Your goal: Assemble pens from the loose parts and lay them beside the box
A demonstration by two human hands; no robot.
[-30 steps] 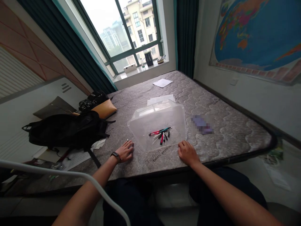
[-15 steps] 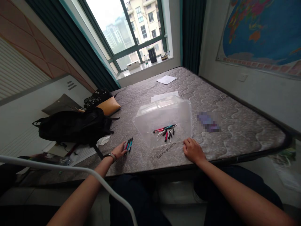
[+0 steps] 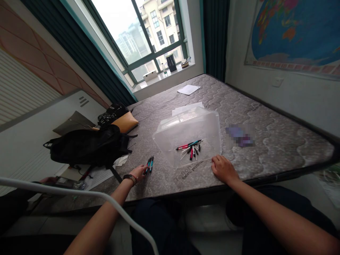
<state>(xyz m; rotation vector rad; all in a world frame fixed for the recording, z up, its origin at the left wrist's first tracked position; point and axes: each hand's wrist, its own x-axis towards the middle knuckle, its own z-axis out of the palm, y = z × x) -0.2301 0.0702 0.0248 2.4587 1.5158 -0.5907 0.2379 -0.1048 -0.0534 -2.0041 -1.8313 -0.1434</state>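
Observation:
My left hand point(image 3: 139, 173) reaches to a small group of pens point(image 3: 151, 165) with black and teal barrels on the mattress. Its fingertips are closed around at least one of them and partly cover the group. A clear plastic box point(image 3: 164, 143) lies before me with its open side toward me. Inside is a loose pile of pens point(image 3: 191, 150), red, teal, black and white. At the box's near right corner, my right hand point(image 3: 223, 170) rests with curled fingers against the rim; the fingertips are hidden.
A black backpack point(image 3: 82, 147) and a tan pouch point(image 3: 124, 123) lie on the left. Papers point(image 3: 188, 89) lie behind the box, and a blurred purple item point(image 3: 240, 135) to its right. Another person's hand point(image 3: 49, 180) is at the far left. A white cable-like bar point(image 3: 79, 193) crosses the foreground.
My left hand has moved onto the pens, covering more of the red one. My right hand stays at the box's corner. The whole view has shifted slightly.

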